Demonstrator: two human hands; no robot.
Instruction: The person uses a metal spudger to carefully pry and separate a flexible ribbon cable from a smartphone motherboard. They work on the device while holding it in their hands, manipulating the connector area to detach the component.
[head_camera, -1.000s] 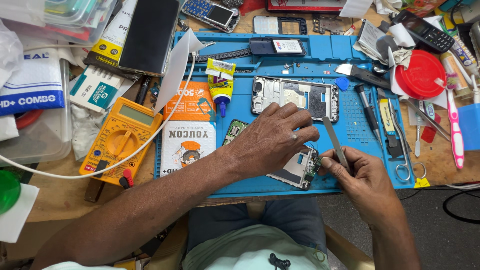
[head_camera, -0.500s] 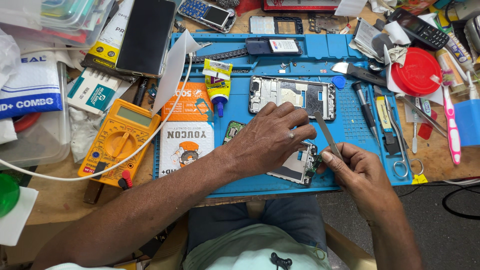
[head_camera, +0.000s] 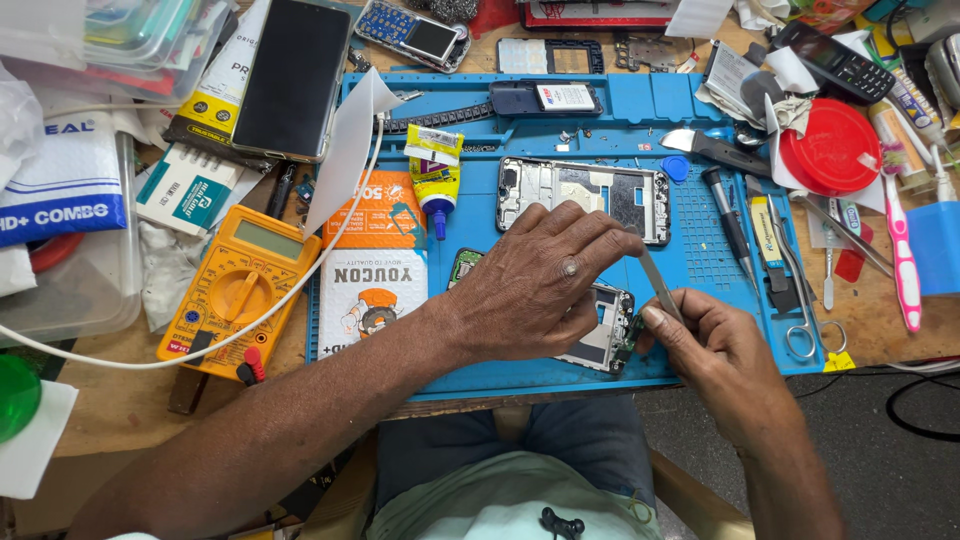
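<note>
The mat (head_camera: 700, 250) looks like matt blue rubber with a dimpled patch. The tweezers (head_camera: 658, 283) are dull grey metal. The phone (head_camera: 292, 75) has a glossy black glass face. The table (head_camera: 110, 400) is worn wood, and the lid (head_camera: 828, 146) is smooth red plastic.

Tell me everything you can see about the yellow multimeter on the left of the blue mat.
The yellow multimeter lies flat on the wooden bench, tilted, just left of the blue mat. Its casing looks like plastic or rubber. It has a grey display near its upper end, which seems blank, and a round yellow dial in the middle. At its lower end sit a red plug and a black plug. A white cable crosses over its body. Neither hand touches it.
</note>
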